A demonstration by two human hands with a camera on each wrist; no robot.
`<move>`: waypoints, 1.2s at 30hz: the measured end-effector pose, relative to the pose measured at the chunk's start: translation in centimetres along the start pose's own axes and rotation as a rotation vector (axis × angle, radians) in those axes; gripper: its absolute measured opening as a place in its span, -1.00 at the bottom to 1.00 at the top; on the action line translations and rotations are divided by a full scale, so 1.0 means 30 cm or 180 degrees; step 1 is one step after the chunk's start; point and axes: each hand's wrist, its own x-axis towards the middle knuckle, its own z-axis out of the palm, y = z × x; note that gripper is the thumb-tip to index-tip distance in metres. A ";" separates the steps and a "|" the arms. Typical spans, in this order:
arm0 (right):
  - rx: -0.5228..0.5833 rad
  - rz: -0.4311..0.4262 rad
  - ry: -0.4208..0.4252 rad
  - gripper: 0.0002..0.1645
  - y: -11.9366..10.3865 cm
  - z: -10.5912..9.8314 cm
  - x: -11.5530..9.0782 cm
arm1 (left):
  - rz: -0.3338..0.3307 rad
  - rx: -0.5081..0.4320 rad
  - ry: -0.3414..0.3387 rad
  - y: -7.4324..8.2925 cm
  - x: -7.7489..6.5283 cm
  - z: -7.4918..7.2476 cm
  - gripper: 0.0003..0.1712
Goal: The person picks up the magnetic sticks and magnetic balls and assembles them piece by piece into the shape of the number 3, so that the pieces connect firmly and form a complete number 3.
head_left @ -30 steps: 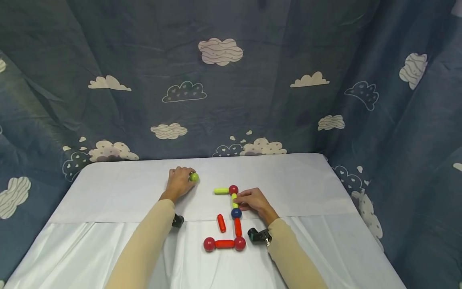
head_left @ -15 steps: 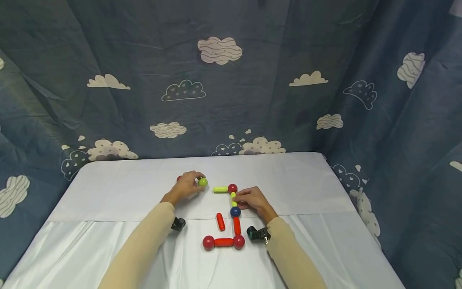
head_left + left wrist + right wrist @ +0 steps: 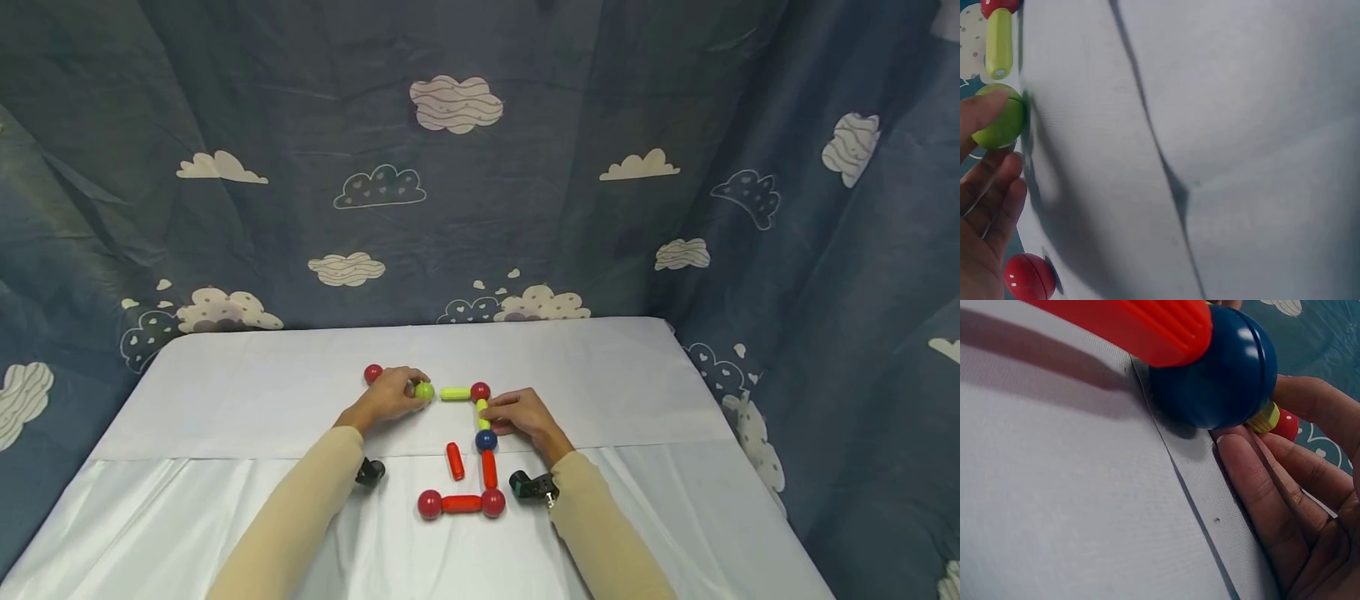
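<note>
My left hand [image 3: 392, 393] pinches a green ball [image 3: 1000, 119] between thumb and fingers, just left of the free end of a yellow-green rod [image 3: 455, 393]. That rod joins a red ball [image 3: 480, 392] at its right end. My right hand [image 3: 522, 417] grips a second yellow-green rod [image 3: 482, 410], which runs from the red ball down to a blue ball [image 3: 486, 440]. Below the blue ball a red rod [image 3: 489, 470] leads to another red ball [image 3: 492, 502]. From there a red rod [image 3: 461, 503] lies leftward to a red ball [image 3: 430, 504]. In the right wrist view, the blue ball [image 3: 1222, 369] hides part of the gripped rod.
A loose red rod [image 3: 455, 461] lies inside the bend of the chain. One loose red ball [image 3: 372, 373] rests behind my left hand. White cloth covers the table [image 3: 600, 367], and a dark cloud-patterned curtain [image 3: 525, 208] hangs behind its far edge.
My left hand has carried the green ball right and nearer to me, up to the rod's end, uncovering the loose red ball behind it. My right hand keeps its grip on the rod.
</note>
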 end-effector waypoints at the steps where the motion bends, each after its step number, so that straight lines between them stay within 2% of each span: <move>1: 0.0006 -0.0006 -0.0010 -0.63 0.001 0.002 0.000 | -0.0004 -0.0030 0.0001 -0.002 0.000 0.003 -0.57; 7: 0.0043 -0.0029 -0.0044 -0.62 0.009 0.009 0.001 | 0.0046 -0.0142 -0.0037 -0.012 -0.002 0.014 -0.57; 13: 0.0027 -0.0034 -0.0050 -0.63 0.004 0.008 0.008 | 0.0039 -0.0222 -0.0064 -0.012 0.001 0.004 -0.55; 19: 0.0083 -0.0117 -0.0069 -0.63 -0.001 0.009 0.018 | 0.0199 -0.0142 -0.0051 -0.012 0.013 -0.012 -0.55; 28: 0.0035 -0.0064 -0.0029 -0.64 0.002 0.004 0.009 | 0.0064 -0.0210 -0.0169 -0.004 0.015 0.000 -0.54; 36: 0.0033 -0.0041 -0.0051 -0.64 -0.006 0.000 0.007 | 0.0186 -0.0129 -0.0092 -0.003 0.006 0.002 -0.53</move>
